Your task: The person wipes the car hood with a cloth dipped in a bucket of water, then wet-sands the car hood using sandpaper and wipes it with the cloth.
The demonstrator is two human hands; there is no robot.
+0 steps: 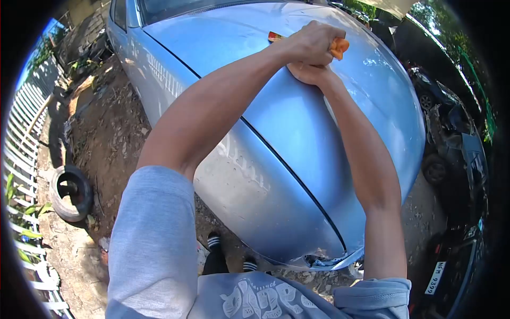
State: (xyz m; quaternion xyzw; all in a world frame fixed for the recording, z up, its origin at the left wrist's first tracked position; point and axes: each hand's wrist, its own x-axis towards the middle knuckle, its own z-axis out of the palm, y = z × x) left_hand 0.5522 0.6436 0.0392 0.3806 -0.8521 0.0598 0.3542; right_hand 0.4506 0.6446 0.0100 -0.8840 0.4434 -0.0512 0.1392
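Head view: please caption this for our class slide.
Left hand grips something orange over a car hood, right hand close by.

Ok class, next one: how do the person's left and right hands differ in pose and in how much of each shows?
The left hand is curled into a fist, with a bunched orange item sticking out; the right hand shows too little to tell its grip. The left hand sits higher in the picture, while the right hand is just below, partly covered. Both are bare and over the car hood.
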